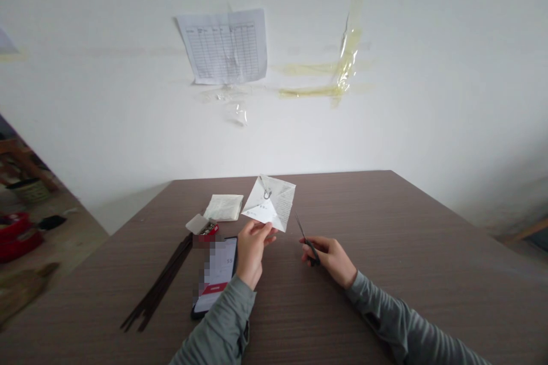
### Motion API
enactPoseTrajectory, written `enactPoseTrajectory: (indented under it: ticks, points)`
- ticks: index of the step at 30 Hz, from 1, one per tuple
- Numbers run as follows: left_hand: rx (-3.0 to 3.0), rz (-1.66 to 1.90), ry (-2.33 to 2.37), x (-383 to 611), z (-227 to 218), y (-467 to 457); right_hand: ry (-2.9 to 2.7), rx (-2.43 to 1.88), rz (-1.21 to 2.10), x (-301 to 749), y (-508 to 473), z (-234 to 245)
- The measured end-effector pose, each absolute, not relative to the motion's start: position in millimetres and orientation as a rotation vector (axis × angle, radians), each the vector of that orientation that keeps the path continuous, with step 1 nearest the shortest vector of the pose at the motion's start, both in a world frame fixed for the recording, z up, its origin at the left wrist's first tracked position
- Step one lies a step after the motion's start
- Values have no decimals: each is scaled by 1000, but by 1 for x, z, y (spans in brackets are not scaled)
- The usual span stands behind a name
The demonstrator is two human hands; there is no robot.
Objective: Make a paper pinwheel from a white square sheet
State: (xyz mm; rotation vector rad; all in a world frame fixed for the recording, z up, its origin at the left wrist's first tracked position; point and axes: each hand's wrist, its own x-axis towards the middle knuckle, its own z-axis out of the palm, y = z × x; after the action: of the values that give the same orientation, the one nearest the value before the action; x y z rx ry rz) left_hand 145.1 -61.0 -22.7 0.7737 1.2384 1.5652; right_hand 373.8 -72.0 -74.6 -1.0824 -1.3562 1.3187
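Observation:
My left hand (pixel 252 246) pinches the lower edge of a folded white paper (pixel 270 203) with printed text, holding it up over the brown table (pixel 385 251). To its right, my right hand (pixel 329 255) grips a small pair of scissors (pixel 305 236), blades pointing up toward the paper but apart from it. Both arms wear grey-green sleeves.
Left of my hands lie a phone (pixel 216 279) with its screen lit, a small open red box (pixel 204 228), a folded white packet (pixel 223 207) and a bundle of thin dark sticks (pixel 158 288). A printed sheet (pixel 223 45) and tape remnants hang on the white wall.

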Motion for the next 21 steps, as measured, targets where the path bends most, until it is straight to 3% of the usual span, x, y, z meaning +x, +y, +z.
enactPoseTrajectory:
  ticks: [21]
  points:
    - [784,1613,1142,141,-33,-56,-1634,-1085,1455,369,-79,-79]
